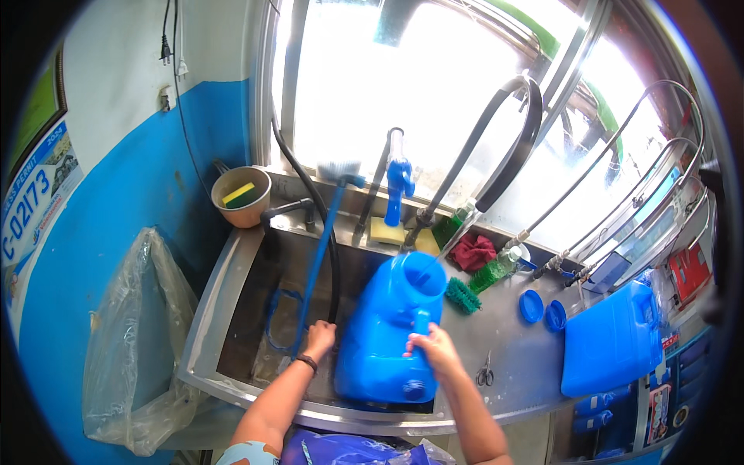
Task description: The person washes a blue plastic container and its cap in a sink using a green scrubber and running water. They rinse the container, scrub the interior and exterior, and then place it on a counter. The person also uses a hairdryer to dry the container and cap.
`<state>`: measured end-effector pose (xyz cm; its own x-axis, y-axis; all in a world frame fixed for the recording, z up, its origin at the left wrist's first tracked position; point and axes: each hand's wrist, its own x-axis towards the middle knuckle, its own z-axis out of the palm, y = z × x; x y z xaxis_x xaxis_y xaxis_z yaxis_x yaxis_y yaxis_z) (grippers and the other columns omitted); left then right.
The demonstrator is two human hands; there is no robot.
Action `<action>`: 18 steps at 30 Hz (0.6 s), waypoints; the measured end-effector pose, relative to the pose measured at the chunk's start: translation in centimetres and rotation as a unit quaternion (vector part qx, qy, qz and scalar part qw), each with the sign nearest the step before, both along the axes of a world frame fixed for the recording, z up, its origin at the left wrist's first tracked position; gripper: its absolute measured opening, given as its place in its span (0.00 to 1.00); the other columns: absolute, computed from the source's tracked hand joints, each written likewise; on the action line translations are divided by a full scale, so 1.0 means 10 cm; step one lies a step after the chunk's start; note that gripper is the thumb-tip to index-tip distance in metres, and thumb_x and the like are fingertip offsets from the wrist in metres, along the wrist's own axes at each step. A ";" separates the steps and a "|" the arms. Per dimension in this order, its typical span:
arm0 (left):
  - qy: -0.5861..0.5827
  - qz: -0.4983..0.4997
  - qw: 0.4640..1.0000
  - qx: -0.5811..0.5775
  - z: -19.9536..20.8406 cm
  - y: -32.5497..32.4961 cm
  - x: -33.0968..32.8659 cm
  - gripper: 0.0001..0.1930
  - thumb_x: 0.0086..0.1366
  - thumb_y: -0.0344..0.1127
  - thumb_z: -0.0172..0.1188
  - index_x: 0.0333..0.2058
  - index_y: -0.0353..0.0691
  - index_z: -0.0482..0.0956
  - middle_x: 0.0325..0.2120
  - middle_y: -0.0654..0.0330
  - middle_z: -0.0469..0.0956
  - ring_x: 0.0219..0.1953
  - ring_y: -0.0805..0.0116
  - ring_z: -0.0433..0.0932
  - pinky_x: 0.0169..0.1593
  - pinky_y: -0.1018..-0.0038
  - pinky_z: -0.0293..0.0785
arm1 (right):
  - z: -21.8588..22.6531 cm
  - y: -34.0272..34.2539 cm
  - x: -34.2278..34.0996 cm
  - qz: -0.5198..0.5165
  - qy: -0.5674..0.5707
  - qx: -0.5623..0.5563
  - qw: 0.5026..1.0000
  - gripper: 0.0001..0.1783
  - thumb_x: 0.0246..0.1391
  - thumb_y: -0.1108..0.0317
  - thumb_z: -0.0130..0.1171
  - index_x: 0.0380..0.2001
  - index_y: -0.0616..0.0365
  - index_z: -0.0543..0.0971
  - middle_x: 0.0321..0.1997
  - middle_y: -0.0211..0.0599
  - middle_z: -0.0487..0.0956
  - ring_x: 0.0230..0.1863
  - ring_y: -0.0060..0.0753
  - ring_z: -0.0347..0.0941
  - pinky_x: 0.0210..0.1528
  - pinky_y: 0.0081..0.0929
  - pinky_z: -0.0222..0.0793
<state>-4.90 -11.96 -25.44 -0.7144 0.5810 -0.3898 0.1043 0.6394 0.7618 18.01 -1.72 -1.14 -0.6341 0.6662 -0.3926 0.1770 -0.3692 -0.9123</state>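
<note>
Two blue jugs are in view, and the open jug (380, 333) sits in the right part of the sink (209, 327), between the hands! Its long axis runs away from the body, leaning slightly right, mouth at the far end. Nearer is the right hand (436, 353), wrapped round the handle (421, 318); the left hand (319, 339) is just left of that jug, curled by the black hose (335, 291) and blue rod (318, 256), but what it grasps, if anything, I cannot tell. Now the count: one other jug (608, 341) on the counter (521, 360), two caps (531, 306), one scissors (485, 373), one green brush (463, 296), two green bottles (494, 270), one red cloth (473, 252), three sponges (386, 232), one of them inside the pot (246, 218).
</note>
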 end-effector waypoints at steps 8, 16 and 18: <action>-0.385 0.073 0.834 0.389 1.09 -0.22 -0.58 0.35 0.73 0.63 0.34 0.57 0.37 0.69 0.51 0.52 0.77 0.52 0.61 0.76 0.58 0.62 0.71 | 0.71 0.75 0.91 0.008 0.137 0.095 0.986 0.30 0.59 0.53 0.58 0.56 0.63 0.67 0.24 0.35 0.74 0.22 0.25 0.73 0.23 0.21 0.70; 0.308 -0.135 0.924 0.181 3.79 -0.75 -0.91 0.38 0.72 0.64 0.33 0.26 0.33 0.77 0.24 0.44 0.74 0.30 0.47 0.75 0.35 0.59 0.67 | -1.36 0.73 0.44 -0.122 0.095 -0.014 0.988 0.26 0.67 0.53 0.47 0.60 0.60 0.69 0.47 0.42 0.79 0.43 0.34 0.78 0.43 0.31 0.76; 0.335 -0.166 0.916 0.147 4.09 -0.71 -0.92 0.38 0.72 0.63 0.34 0.27 0.31 0.78 0.25 0.44 0.74 0.31 0.45 0.74 0.38 0.56 0.67 | -1.24 0.41 0.22 -0.009 0.042 -0.119 0.992 0.23 0.65 0.59 0.52 0.58 0.62 0.70 0.49 0.42 0.79 0.46 0.34 0.78 0.47 0.32 0.77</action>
<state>-14.05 -19.01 15.46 -0.5006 0.8195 0.2790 0.7625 0.2648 0.5904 20.24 2.35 -13.54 -0.6599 0.5727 -0.4864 0.0942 -0.5792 -0.8098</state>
